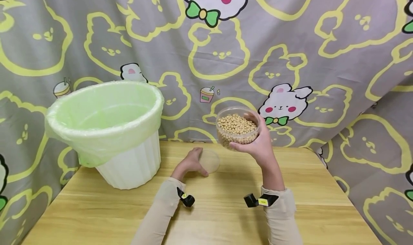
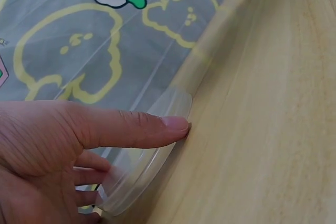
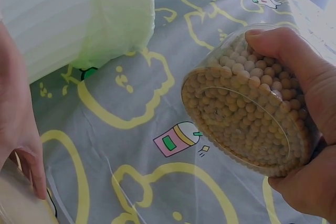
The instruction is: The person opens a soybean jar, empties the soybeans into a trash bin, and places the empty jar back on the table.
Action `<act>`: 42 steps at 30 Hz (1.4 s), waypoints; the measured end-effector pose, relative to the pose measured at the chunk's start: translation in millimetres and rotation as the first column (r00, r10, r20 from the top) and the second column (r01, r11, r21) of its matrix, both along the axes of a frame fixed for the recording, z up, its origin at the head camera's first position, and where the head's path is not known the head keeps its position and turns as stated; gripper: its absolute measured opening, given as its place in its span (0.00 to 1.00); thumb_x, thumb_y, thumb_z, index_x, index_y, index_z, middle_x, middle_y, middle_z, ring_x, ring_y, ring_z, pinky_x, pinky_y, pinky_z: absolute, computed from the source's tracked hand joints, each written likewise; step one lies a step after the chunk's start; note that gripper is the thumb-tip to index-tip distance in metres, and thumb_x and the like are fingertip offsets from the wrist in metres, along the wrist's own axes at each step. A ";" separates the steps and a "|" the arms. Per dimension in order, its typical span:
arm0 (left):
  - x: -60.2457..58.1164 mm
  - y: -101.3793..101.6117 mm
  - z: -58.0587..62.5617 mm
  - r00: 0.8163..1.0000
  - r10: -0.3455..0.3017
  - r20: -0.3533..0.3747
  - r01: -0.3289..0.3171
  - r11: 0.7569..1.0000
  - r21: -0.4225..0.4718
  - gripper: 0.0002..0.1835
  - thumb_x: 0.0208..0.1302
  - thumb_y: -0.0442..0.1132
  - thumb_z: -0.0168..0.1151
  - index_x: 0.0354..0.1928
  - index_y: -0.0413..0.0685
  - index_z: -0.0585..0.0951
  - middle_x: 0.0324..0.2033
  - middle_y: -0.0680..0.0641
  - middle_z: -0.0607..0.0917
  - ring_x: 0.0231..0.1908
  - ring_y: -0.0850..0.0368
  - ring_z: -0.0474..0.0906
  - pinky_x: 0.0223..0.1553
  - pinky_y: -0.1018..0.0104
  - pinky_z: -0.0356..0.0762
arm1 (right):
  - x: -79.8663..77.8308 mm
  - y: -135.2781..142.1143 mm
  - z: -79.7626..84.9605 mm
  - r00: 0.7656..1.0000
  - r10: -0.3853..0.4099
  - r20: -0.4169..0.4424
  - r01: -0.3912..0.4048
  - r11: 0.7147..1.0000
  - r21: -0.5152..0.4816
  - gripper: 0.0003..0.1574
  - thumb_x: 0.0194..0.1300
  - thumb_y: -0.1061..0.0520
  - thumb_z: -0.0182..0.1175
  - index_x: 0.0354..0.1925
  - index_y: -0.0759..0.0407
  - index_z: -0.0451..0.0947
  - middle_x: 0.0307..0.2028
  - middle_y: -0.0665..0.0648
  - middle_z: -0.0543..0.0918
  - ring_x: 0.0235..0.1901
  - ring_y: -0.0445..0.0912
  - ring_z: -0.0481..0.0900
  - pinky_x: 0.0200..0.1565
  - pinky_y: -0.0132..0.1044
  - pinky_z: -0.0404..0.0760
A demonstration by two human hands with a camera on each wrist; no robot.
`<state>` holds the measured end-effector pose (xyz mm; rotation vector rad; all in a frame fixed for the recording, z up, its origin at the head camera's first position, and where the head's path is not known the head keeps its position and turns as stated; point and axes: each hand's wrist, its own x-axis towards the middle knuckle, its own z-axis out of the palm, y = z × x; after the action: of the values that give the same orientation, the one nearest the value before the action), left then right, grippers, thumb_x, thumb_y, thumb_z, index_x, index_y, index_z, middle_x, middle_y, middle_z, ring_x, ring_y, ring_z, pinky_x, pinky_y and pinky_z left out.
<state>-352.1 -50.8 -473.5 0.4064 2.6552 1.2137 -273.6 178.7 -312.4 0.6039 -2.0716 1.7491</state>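
Observation:
My right hand grips a clear round plastic tub of soybeans by its side, up off the table. It is tilted a little, and its bean-covered base shows in the right wrist view. Down at the wooden table, my left hand holds the edge of a thin, see-through round lid. In the left wrist view the thumb lies along one side of the lid and the other fingers are at its opposite side, partly hidden.
At the left of the table stands a tall white ribbed bin, lined with a pale green bag folded over its rim. A grey curtain with yellow bear outlines hangs right behind the table's back edge.

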 end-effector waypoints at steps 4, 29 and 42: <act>1.2 0.3 -0.9 1.000 -0.009 -0.004 0.009 1.000 -0.010 0.65 0.26 0.39 0.84 0.70 0.37 0.55 0.70 0.38 0.56 0.69 0.39 0.51 0.67 0.49 0.55 | 0.6 -0.2 -0.2 1.000 -0.002 -0.003 0.002 1.000 0.005 0.67 0.30 0.71 0.77 0.67 0.61 0.55 0.62 0.62 0.66 0.62 0.53 0.63 0.57 0.28 0.67; 87.4 -21.7 168.6 -0.021 0.379 -0.925 -0.490 0.802 0.340 0.17 0.62 0.39 0.59 0.52 0.43 0.80 0.54 0.45 0.80 0.64 0.47 0.66 0.68 0.41 0.45 | -14.4 14.1 -19.4 1.000 -0.005 -0.010 0.005 1.000 -0.028 0.66 0.30 0.69 0.78 0.67 0.53 0.57 0.62 0.61 0.66 0.60 0.46 0.64 0.55 0.23 0.69; 86.9 -66.1 163.8 -0.094 0.243 -0.965 -0.746 0.625 0.230 0.13 0.63 0.40 0.60 0.47 0.44 0.82 0.43 0.45 0.85 0.47 0.46 0.77 0.65 0.46 0.55 | -19.3 -4.6 9.1 0.998 0.057 0.028 -0.057 0.998 0.009 0.64 0.34 0.65 0.78 0.67 0.49 0.57 0.62 0.56 0.66 0.60 0.45 0.64 0.52 0.25 0.71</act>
<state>-265.3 -116.9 -309.7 -0.1005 4.5100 0.2080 -292.9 174.1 -303.4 0.6514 -2.1021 1.7899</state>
